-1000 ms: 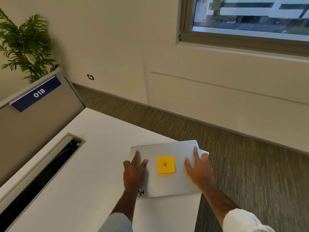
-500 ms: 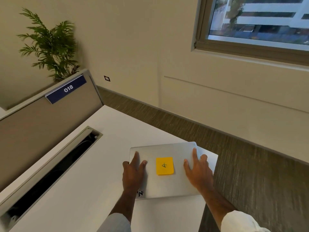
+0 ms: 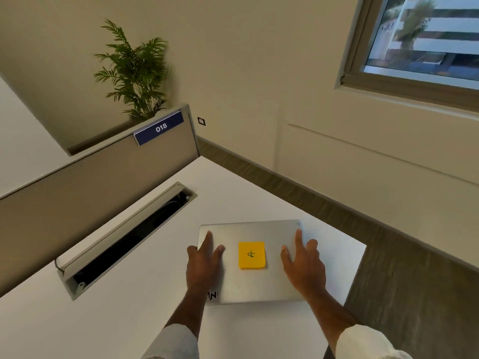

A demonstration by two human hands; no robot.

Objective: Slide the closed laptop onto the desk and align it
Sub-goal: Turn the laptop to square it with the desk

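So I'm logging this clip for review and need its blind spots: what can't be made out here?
Head view only:
- Black sticker on the closed silver laptop: partly covered by the left hand and wrist.
- Inside of the grey cable tray slot in the white desk: too dark.
- Scene outside the window: blurred.
- Laptop corner under the right hand: covered.
- Green potted plant: base hidden by the grey partition.

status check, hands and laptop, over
Left hand and right hand flat on closed laptop. Laptop fully on desk. Path clear.
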